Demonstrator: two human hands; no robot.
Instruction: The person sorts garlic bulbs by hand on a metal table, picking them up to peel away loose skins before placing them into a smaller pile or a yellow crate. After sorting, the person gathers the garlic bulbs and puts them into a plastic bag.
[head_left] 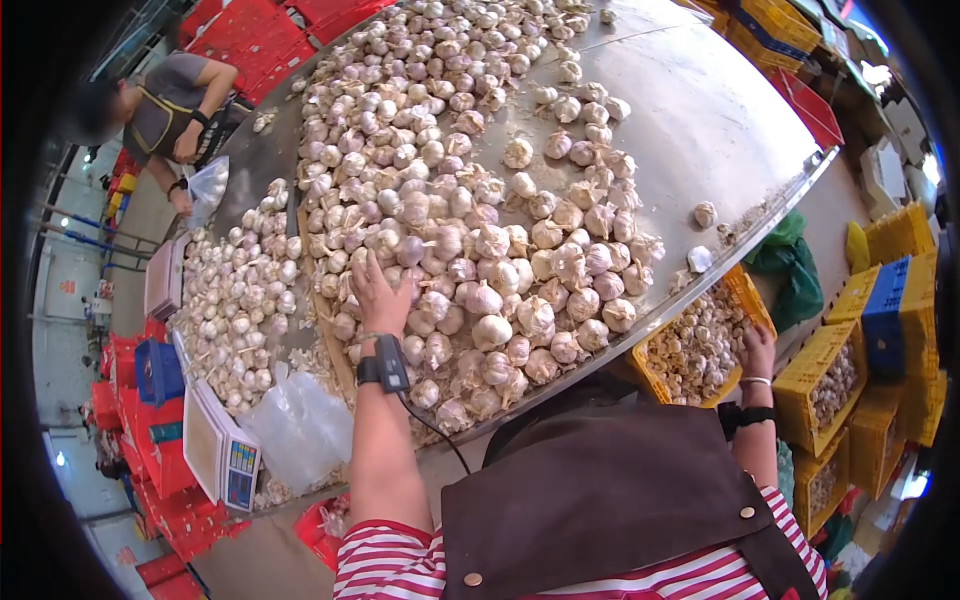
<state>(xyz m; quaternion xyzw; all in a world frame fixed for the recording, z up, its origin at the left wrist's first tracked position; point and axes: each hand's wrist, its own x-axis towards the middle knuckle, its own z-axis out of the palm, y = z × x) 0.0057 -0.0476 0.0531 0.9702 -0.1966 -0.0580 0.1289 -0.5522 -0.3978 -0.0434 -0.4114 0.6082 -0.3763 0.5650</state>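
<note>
Two bare hands in use. The left hand [382, 300] is laid on the main heap of garlic bulbs [490, 332], palm down, fingers spread and loose, bulbs touched but none grasped. The heap, too many to be counted, is spread across one metal table [715, 115]. One lone bulb [705, 214] is seen well apart, near the table's right edge.

The right hand [758, 350] is placed at the rim of one yellow crate [642, 372], partly filled with garlic, just beside the table edge; its fingers are partly hidden, so whether the rim is clenched cannot be told.

A second, whiter pile [235, 310] is divided from the heap by one wooden strip [338, 365]. Two scales [205, 440] and one clear bag [300, 425] are noted beside that pile. Another person [175, 105] is seen at far left, one bag [207, 190] at the lower hand.
</note>
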